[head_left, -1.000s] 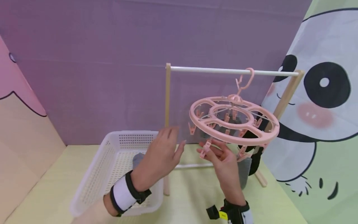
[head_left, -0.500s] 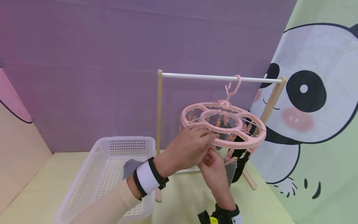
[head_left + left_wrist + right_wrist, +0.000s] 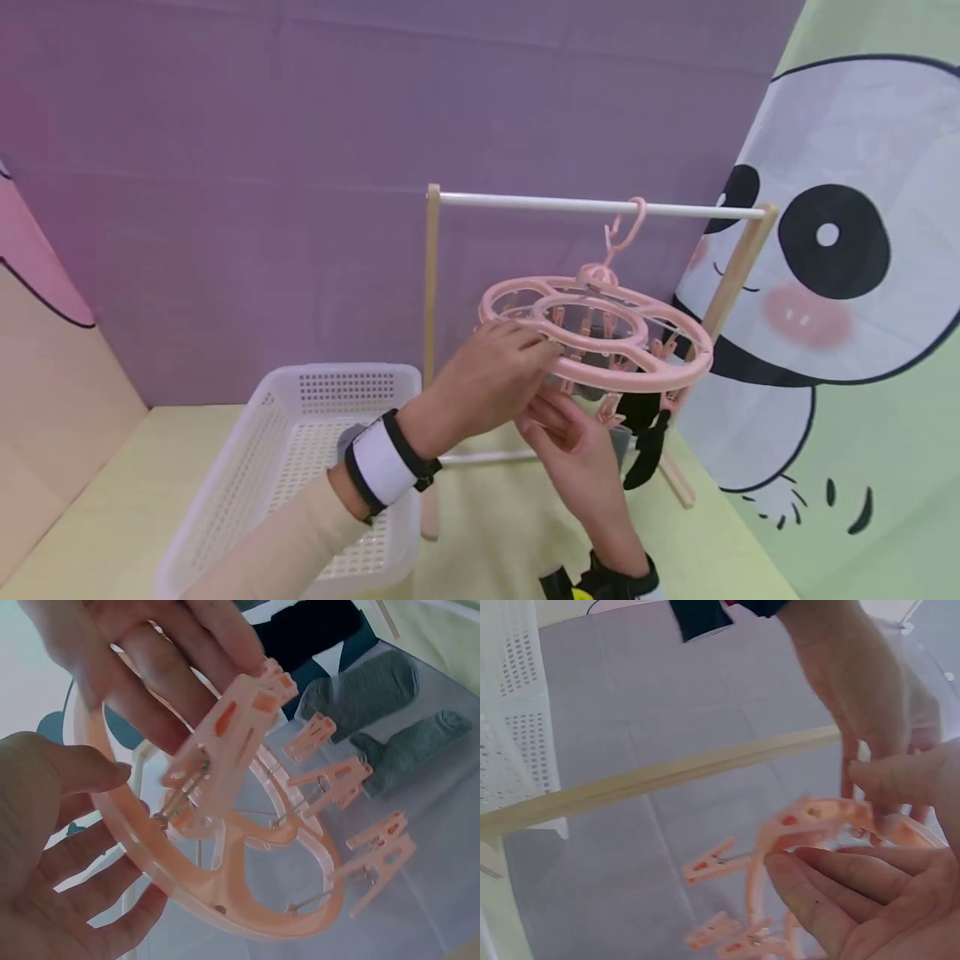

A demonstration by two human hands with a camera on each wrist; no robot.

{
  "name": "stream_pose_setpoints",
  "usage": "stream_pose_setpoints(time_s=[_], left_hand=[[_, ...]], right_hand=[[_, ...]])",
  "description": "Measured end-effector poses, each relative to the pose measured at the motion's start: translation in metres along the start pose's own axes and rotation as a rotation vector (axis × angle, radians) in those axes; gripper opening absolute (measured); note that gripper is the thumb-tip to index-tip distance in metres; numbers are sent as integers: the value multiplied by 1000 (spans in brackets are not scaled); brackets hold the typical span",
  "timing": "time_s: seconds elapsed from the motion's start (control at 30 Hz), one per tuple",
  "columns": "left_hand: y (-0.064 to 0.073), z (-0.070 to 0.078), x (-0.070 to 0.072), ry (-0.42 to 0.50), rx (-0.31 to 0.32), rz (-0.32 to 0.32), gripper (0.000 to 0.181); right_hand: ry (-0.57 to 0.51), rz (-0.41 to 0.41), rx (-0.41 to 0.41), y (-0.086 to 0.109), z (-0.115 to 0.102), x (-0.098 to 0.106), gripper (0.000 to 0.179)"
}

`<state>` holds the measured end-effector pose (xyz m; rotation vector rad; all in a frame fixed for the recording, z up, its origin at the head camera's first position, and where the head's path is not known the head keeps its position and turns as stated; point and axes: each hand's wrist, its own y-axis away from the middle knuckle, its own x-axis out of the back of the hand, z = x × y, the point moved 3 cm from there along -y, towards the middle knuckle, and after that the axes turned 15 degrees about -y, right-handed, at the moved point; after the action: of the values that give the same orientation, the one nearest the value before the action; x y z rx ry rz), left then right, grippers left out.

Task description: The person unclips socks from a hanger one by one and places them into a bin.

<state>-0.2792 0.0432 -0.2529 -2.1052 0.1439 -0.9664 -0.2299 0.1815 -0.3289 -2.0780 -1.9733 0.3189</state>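
Left grip (image 3: pixel 497 375) curls over the near-left edge of the pink hanger (image 3: pixel 637 382), which hangs tilted from the white rail (image 3: pixel 525 201) and spreads rightward, while the right grip (image 3: pixel 573 450), apparently nearer the dangling clip (image 3: pixel 240 742), sits just below, fingers loosely parted, contact unclear.

Smooth glossy plastic hanger (image 3: pixel 588 341), matt cloth socks (image 3: pixel 367 688).

soft, even light with faint shadows on the worktop (image 3: pixel 487 550); both wrist views hazy, washed out.
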Motion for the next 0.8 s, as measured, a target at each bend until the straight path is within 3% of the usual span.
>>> stream_pose_setpoints(time_s=[0.2,0.3,0.5,0.67,0.8], left_hand=[[-1,-8,1,-17,19,63,18],[0,-11,2,-5,31,83,18],[4,-15,2,17,46,106,20],[9,-20,0,70,60,111,18],[11,-24,-2,114,81,114,18]], right_hand=[[54,-92,115,12,-22,15,32],[75,-96,132,20,-34,27,26],[90,96,87,28,-46,52,19],[121,267,89,21,-37,68,18],[129,300,150,10,-22,71,30]])
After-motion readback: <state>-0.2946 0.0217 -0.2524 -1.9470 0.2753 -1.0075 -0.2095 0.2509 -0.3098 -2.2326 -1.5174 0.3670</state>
